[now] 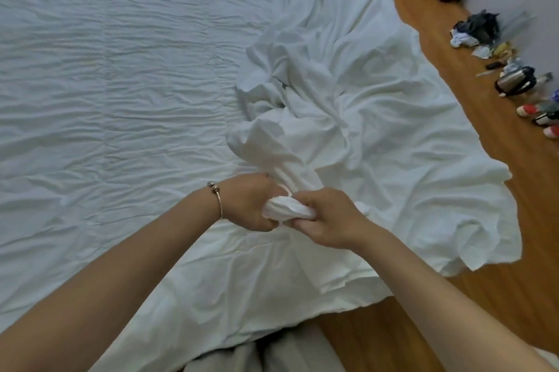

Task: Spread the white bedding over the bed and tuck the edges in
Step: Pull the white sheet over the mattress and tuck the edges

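Both hands closed on one bunched end of bedding (348, 117) – left hand (251, 205), right hand (326, 217), touching, likely hunting corner before spreading. Rest heaped at bed (106, 69) right edge, spilling onto floor (453, 63). Nothing tucked.

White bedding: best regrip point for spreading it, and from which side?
Take the white bedding at its loose hem hanging off the bed's right edge, coming from the floor side. Both hands, left hand and right hand, now clutch a bunched wad near the middle, which cannot pull the sheet flat.
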Tool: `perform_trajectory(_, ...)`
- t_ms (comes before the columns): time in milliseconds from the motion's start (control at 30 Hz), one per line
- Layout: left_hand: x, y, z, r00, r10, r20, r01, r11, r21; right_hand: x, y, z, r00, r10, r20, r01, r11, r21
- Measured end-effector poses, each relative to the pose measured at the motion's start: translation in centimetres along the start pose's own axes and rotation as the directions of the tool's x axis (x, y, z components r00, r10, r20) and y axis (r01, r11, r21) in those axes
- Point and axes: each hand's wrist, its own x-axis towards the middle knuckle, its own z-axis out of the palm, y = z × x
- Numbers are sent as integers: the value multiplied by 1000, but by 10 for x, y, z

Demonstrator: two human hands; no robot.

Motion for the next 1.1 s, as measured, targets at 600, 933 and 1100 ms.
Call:
perform_trajectory(600,-74,-15,-71,948,-96,-302,224,877,426,-3,-32,14,955,232,-184,-283,898,-338)
perform_trajectory(933,-57,-63,7,991,85,-103,-84,996,13,31,-75,60,958,269,-96,-272,962,-22)
perform_trajectory(1100,-11,-94,4,988,126,-86,-125,992,12,5,-95,46,927,243,-287,-100,896,434)
